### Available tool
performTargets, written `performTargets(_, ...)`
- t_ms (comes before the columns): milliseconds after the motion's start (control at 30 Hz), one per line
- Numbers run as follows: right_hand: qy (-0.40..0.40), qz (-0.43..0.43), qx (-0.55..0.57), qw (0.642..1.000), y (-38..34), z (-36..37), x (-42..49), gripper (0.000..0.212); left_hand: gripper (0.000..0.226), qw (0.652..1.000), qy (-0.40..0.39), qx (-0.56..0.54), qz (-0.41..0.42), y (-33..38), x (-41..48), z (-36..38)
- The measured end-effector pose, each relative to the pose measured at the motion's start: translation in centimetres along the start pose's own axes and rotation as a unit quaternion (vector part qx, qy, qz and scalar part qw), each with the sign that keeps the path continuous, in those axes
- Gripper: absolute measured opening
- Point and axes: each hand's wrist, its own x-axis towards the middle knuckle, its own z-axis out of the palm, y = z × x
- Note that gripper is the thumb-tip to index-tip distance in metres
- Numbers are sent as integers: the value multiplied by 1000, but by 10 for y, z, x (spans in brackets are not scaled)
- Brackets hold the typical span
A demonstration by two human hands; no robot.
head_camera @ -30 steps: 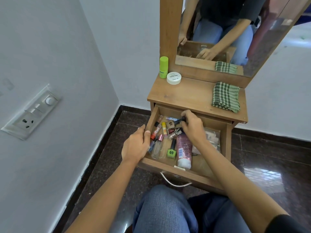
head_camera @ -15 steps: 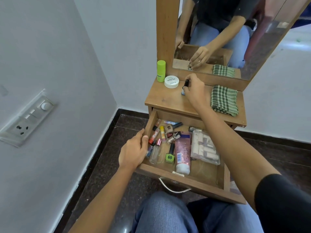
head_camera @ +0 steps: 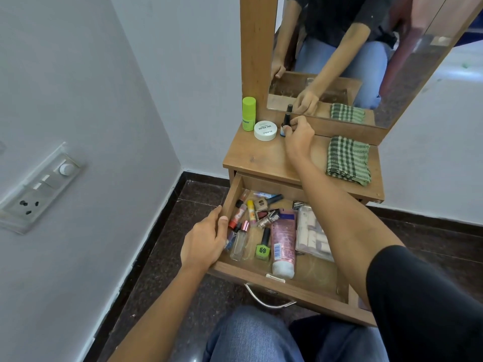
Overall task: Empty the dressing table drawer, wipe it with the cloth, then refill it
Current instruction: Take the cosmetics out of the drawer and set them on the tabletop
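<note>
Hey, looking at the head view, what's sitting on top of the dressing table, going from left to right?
green stick → white round tin → small dark-capped bottle, pinched by the right hand → folded checked cloth

Pale grey walls (head_camera: pixel 183 61) meet in a corner, where a wooden desk (head_camera: pixel 261 158) with a mirror (head_camera: pixel 407 82) stands. A switch panel (head_camera: pixel 39 189) sits on the left wall. The floor (head_camera: pixel 156 257) is dark speckled stone with black skirting (head_camera: pixel 203 176).
</note>
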Motion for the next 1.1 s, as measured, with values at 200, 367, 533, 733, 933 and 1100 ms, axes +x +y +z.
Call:
performTargets(200, -19, 27, -5, 999, -1, -4, 3, 22, 49, 1000, 3, 2, 1, 1, 0, -1)
performTargets(367, 14, -178, -8, 984, -3, -25, -60, 20, 47, 1000, 5, -10, 1, 2, -1, -1)
performTargets(533, -262, -302, -221, 889, 35, -28, -133, 30, 46, 1000, 0, -14, 1, 3, -2, -3)
performTargets(733, -309, -226, -445, 810, 52, -23, -134, 46, 46, 1000, -1, -15, 1, 4, -3, -4)
performTargets(933, -292, -259, -473, 790, 56, -20, -130, 34, 46, 1000, 1, -11, 6, 5, -2, -4)
performTargets(1100, -292, -251, -490, 782, 60, -25, -132, 39, 46, 1000, 7, -7, 9, 4, -4, -4)
